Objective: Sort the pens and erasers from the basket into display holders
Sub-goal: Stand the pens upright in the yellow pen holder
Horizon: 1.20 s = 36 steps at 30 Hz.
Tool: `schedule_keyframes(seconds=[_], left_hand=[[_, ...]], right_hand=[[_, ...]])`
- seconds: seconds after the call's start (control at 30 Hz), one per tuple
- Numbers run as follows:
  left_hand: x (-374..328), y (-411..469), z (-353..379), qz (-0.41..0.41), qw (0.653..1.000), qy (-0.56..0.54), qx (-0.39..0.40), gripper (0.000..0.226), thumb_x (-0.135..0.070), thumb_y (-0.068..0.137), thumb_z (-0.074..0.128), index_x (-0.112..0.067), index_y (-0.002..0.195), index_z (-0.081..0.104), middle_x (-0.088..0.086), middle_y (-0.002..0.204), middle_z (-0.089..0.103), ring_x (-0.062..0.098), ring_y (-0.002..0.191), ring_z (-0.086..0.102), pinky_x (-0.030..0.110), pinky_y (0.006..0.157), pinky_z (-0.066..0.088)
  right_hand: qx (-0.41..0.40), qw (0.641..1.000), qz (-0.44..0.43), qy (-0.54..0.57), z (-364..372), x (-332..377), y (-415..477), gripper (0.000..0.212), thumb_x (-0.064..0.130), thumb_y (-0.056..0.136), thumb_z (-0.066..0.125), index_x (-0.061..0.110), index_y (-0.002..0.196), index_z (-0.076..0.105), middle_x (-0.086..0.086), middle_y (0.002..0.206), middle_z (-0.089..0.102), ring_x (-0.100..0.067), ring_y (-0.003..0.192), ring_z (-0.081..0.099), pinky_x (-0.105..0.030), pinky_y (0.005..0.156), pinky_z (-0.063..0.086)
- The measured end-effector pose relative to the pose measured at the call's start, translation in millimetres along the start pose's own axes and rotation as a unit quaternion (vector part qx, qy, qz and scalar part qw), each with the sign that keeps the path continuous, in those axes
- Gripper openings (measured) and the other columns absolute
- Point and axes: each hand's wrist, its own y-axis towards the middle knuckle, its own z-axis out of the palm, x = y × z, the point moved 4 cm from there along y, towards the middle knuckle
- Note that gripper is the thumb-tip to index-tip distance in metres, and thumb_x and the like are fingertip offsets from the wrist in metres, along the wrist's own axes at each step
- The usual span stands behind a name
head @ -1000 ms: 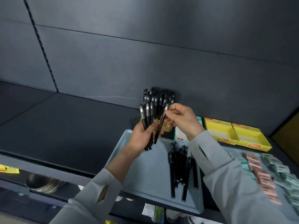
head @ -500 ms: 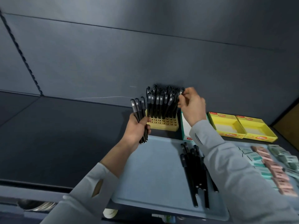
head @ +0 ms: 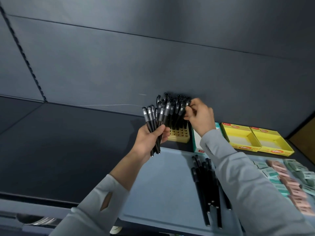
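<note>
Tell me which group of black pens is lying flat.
The loose pens on the blue tray, beside the right sleeve. The other pens stand upright in the yellow holder, and the left hand grips a third bundle.

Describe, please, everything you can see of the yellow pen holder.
The yellow pen holder is a pale block, plastic by its look, with a grid of square holes on top. It stands on the dark shelf by the back wall. Black pens stand upright in its rear holes; the front rows are empty. The left hand, gripping a bundle of pens, hides its left edge; the right hand pinches one standing pen at its right.
</note>
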Motion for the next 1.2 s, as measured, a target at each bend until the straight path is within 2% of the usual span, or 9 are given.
schedule_keyframes(seconds=[0.13,0.37,0.47,0.57,0.63,0.7,0.8,0.97,1.2], left_hand=[[3,-1,4,-0.001,1.000,-0.010,-0.012,0.024,-0.010,0.096,0.056,0.008,0.113,0.058,0.012,0.088,0.072,0.019,0.079,0.071,0.027,0.071,0.058],[5,-3,7,0.005,1.000,0.006,-0.013,0.022,-0.011,0.096,0.056,0.005,0.112,0.059,0.012,0.089,0.072,0.022,0.082,0.071,0.029,0.074,0.058],[7,-5,16,0.008,1.000,0.024,0.001,0.015,-0.010,0.096,0.056,-0.001,0.108,0.060,0.011,0.087,0.073,0.022,0.081,0.071,0.031,0.075,0.059],[10,-5,23,0.017,0.999,0.040,0.002,0.012,-0.010,0.097,0.056,-0.006,0.106,0.062,0.012,0.092,0.073,0.022,0.086,0.072,0.030,0.077,0.059],[10,-3,19,0.022,0.998,0.056,-0.027,0.016,-0.014,0.096,0.057,-0.005,0.109,0.061,0.013,0.098,0.073,0.022,0.091,0.072,0.031,0.080,0.058],[9,-1,12,0.013,0.996,0.072,-0.060,0.016,-0.020,0.098,0.055,-0.008,0.109,0.057,0.007,0.093,0.072,0.018,0.078,0.071,0.030,0.074,0.057],[8,-1,4,0.016,0.990,0.107,-0.091,0.016,-0.027,0.099,0.051,-0.012,0.104,0.049,0.002,0.076,0.056,0.010,0.050,0.044,0.026,0.052,0.043],[9,-3,8,0.019,0.989,0.116,-0.091,0.014,-0.023,0.101,0.046,-0.013,0.096,0.037,0.002,0.082,0.048,0.010,0.053,0.038,0.023,0.051,0.039],[10,-2,3,0.023,0.993,0.085,-0.081,0.009,-0.013,0.095,0.059,-0.009,0.101,0.054,0.005,0.080,0.057,0.012,0.065,0.054,0.022,0.060,0.049]], right_hand=[[0.021,0.998,-0.025,-0.060,7,-5,-5,0.014,0.021,0.092,0.056,0.026,0.085,0.046,-0.005,0.080,0.071,-0.033,0.074,0.069,-0.045,0.074,0.055],[-0.032,0.998,0.032,0.035,-7,3,-14,0.030,0.051,0.088,0.060,0.023,0.081,0.062,0.006,0.070,0.067,-0.020,0.064,0.066,-0.041,0.068,0.057],[0.090,0.984,0.036,0.147,1,18,-22,0.025,0.041,0.088,0.066,0.017,0.082,0.068,0.000,0.072,0.068,-0.014,0.058,0.063,-0.026,0.053,0.052],[0.129,0.973,0.032,0.189,5,18,-21,0.019,0.023,0.089,0.068,0.007,0.079,0.064,-0.002,0.068,0.066,-0.017,0.056,0.061,-0.034,0.059,0.054],[0.099,0.969,0.061,0.217,-2,11,-17,0.013,0.017,0.092,0.063,0.008,0.082,0.063,-0.002,0.069,0.067,-0.020,0.063,0.065,-0.040,0.064,0.057],[0.021,0.981,0.062,0.180,-17,1,-12,0.011,0.018,0.094,0.060,0.016,0.084,0.061,0.001,0.070,0.067,-0.019,0.065,0.068,-0.040,0.067,0.058],[-0.037,0.997,0.033,0.063,-27,-13,-9,0.014,0.026,0.095,0.057,0.014,0.087,0.059,0.000,0.073,0.070,-0.020,0.067,0.070,-0.044,0.076,0.058],[-0.033,0.999,0.005,0.009,-15,-16,-10,0.019,0.029,0.097,0.055,0.012,0.087,0.056,-0.001,0.075,0.071,-0.020,0.073,0.070,-0.037,0.082,0.054],[0.005,1.000,0.006,0.008,2,-21,-14,0.012,0.027,0.097,0.056,0.020,0.087,0.055,-0.003,0.081,0.071,-0.018,0.074,0.070,-0.029,0.075,0.053]])
